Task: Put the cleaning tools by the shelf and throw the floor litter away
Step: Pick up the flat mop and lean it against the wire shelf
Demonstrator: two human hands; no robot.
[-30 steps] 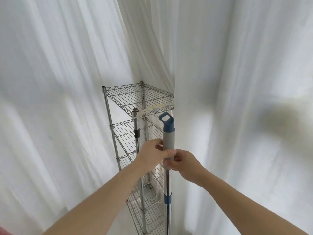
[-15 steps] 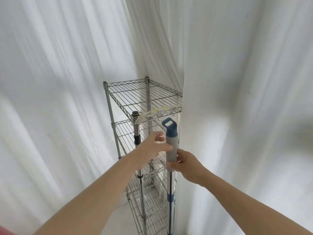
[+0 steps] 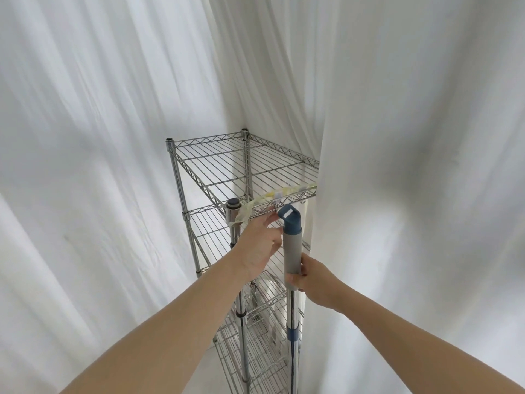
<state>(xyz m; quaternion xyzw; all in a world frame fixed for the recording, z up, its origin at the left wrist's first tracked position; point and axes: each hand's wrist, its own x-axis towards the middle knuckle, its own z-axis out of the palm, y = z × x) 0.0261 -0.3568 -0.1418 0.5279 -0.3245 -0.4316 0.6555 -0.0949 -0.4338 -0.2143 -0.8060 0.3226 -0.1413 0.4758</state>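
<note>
A long cleaning-tool pole with a grey grip and a blue hanging cap stands upright beside the front right of a chrome wire shelf. My right hand grips the lower end of the grey grip. My left hand is off the pole, fingers extended toward the front edge of the top shelf, just left of the blue cap. A yellowish strip lies along that front edge. The pole's lower end is out of view.
White curtains hang all round, and one fold on the right hides the shelf's right side. The shelf's front left post stands just left of my left hand. Lower wire tiers show below.
My left hand has let go of the grey grip and moved up toward the top shelf's front edge. The right hand keeps holding the pole, now lower on the grip.
</note>
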